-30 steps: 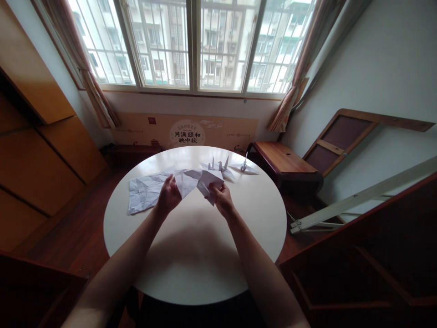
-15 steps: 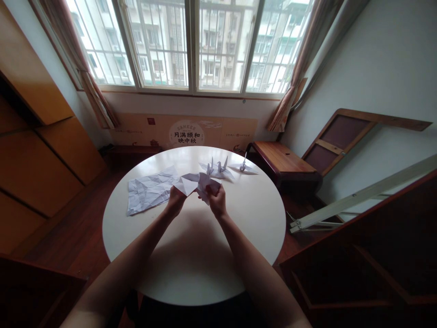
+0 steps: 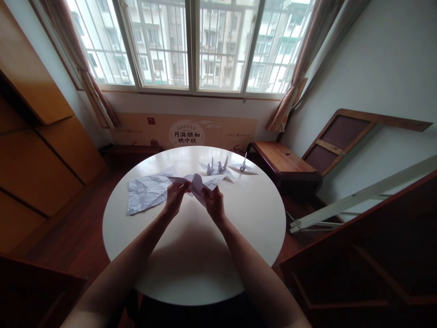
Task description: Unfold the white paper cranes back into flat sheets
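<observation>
Between my two hands, above the white round table (image 3: 191,264), is a partly folded white origami paper (image 3: 197,184), its pointed flaps spread to both sides. My left hand (image 3: 176,197) pinches its left part between thumb and fingers. On the other side my right hand (image 3: 213,201) grips the right part, fingers curled and partly hidden by the paper. Just beyond stand folded paper cranes (image 3: 222,169), and a further paper crane (image 3: 243,167) rests to their right. A creased, unfolded sheet of paper (image 3: 146,193) lies flat left of my hands.
A wooden bench (image 3: 283,157) stands beyond the table's right side. Behind the table, a printed cardboard panel (image 3: 136,130) leans under the barred window (image 3: 164,45). Wooden cabinets (image 3: 37,168) line the left, and a folded wooden frame (image 3: 341,136) leans on the right wall.
The held paper has turned and its flaps are spread wider. My left hand has shifted its grip toward the middle, thumb now showing on the paper. The cranes and flat sheet have stayed put.
</observation>
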The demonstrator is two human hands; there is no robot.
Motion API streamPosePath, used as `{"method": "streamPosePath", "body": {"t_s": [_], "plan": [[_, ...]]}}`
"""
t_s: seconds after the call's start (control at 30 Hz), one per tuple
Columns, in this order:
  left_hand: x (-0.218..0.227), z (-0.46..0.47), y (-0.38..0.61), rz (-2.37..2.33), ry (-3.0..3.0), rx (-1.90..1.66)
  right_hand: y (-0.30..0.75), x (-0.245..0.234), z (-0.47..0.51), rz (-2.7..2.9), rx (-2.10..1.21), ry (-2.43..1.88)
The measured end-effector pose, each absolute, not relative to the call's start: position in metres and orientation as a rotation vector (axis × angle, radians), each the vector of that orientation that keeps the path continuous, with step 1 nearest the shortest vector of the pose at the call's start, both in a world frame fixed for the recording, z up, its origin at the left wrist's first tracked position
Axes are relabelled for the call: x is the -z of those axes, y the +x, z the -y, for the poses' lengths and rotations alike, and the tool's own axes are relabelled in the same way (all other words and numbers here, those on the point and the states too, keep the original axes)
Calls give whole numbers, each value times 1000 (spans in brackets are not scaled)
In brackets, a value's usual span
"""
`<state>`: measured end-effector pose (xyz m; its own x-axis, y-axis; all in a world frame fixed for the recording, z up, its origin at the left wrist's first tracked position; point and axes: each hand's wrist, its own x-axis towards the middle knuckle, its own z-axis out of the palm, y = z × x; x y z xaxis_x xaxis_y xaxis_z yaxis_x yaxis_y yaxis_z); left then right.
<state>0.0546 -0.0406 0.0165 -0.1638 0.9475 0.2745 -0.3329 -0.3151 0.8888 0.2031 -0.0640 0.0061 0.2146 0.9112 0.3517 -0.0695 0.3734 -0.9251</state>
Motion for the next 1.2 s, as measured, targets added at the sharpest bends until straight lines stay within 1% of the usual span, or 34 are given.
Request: {"method": "streamPosePath", "body": {"t_s": [0.1,0.2,0.3,0.43,0.53,0.63,0.73,0.8,0.9,1.03,1.2], "plan": [[-16,37,51,-890,1066,-1753,203,-5,64,1163,-904,-946],[-17,35,50,-867,1038,-1786,202,-3,62,1204,-877,-978],[-21,37,52,-825,977,-1796,202,-3,59,1207,-848,-987],[-27,40,54,-770,906,-1756,203,-7,57,1143,-894,-925],[-30,41,54,-702,867,-1710,204,-10,56,1113,-1008,-883],[-32,41,52,-643,838,-1695,203,-10,55,1015,-1191,-845],[-33,41,51,-645,817,-1706,202,-9,54,909,-1354,-778],[-34,42,51,-671,809,-1723,202,-8,53,877,-1404,-744],[-36,44,51,-691,799,-1743,203,-7,52,903,-1389,-759],[-36,45,50,-717,759,-1726,202,-7,53,1032,-1268,-845],[-34,39,49,-755,712,-1682,197,-6,56,1107,-1153,-826]]}}
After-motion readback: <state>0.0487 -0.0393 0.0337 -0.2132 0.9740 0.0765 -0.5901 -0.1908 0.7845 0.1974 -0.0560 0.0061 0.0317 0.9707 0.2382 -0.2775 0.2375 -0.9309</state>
